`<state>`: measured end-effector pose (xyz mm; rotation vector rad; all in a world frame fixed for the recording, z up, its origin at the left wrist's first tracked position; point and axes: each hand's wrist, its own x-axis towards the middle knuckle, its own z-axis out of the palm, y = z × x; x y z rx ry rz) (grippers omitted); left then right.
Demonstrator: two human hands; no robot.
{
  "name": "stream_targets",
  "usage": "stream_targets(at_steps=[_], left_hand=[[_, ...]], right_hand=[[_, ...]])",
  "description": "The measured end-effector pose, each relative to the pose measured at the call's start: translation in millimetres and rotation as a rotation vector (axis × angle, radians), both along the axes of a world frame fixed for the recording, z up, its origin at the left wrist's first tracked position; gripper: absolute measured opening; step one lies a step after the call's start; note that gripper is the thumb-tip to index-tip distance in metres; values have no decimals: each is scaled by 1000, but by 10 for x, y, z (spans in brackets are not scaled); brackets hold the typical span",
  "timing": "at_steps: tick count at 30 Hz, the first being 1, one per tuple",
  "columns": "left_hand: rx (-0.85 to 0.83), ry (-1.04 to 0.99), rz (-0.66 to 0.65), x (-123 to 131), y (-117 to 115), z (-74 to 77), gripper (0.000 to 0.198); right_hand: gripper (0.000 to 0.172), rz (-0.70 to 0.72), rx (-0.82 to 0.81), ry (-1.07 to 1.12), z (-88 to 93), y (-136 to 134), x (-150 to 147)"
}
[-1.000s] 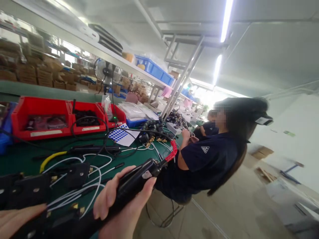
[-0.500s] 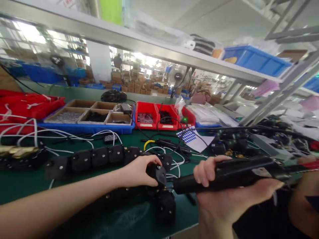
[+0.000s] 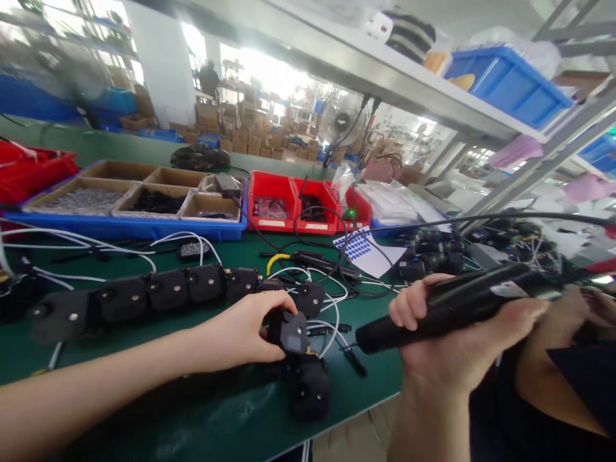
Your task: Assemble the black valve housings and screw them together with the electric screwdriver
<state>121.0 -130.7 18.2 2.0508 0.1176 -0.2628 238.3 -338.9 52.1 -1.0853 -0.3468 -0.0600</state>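
Observation:
A small black plastic housing [image 3: 293,333] with screws in its face is gripped between the thumb and fingers of my left hand [image 3: 248,324]. Just below it another black housing [image 3: 310,388] rests near the bench edge. My right hand [image 3: 447,343] is wrapped round a black electric screwdriver [image 3: 466,308], held tilted with its tip pointing left. A gap separates the screwdriver tip from the housing. Beyond my left forearm runs a row of similar black housings [image 3: 166,289] with white cables [image 3: 337,321].
Behind the row stand a blue tray [image 3: 192,229] with cardboard compartments of small parts and red bins [image 3: 274,221]. A sheet of blue stickers [image 3: 370,250] lies on the green bench [image 3: 231,417]. Another person's arm [image 3: 543,340] is at the right. A shelf [image 3: 433,74] hangs above.
The screwdriver has drawn back to the right and up, away from the housing. My left hand keeps its hold on the housing. The camera view has shifted and tilted.

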Motion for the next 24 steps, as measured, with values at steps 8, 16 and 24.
stream_targets(at_steps=[8,16,24], left_hand=[[204,-40,-21,-168,-39,25,44],[198,-21,5,-182,-44,40,52],[56,21,-51,-66,-18,95,55]], right_hand=[[65,3,-576,69,-270,-338,222],[48,-129,-1525,-236,-598,-385,513],[28,-93,-1788,-407,-1057,-260,959]])
